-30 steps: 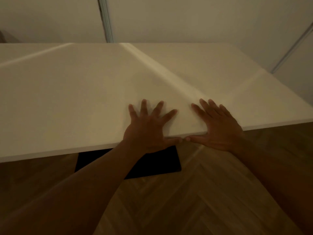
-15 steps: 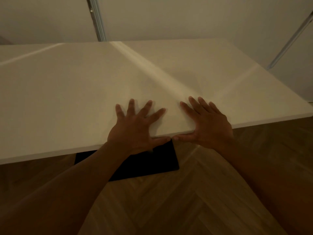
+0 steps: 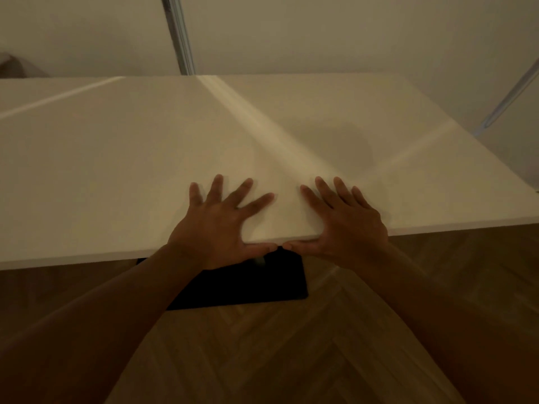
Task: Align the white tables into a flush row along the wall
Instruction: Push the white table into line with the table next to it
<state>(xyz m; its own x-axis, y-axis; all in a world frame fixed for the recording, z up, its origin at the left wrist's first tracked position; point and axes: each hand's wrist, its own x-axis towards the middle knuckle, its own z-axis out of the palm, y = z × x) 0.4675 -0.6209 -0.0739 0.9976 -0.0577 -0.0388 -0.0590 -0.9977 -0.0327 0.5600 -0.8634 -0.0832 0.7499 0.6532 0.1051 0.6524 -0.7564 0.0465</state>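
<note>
A white table [image 3: 116, 176] fills the middle of the view, with its far edge close to the wall [image 3: 320, 33]. A pale streak runs diagonally across the top; I cannot tell whether it is a seam between two tables or a reflection. My left hand [image 3: 215, 225] lies on the near edge, fingers spread flat on top and thumb along the rim. My right hand [image 3: 344, 225] lies the same way just to its right. The two thumb tips almost touch.
A black flat table base [image 3: 256, 287] rests on the wooden herringbone floor [image 3: 277, 354] under the near edge. A metal strip [image 3: 179, 33] runs up the wall behind, and another slants at the right [image 3: 507, 94]. The table's right end is in view.
Both hands stay pressed on the near edge and have shifted a little to the left relative to the black base. The view has swayed slightly.
</note>
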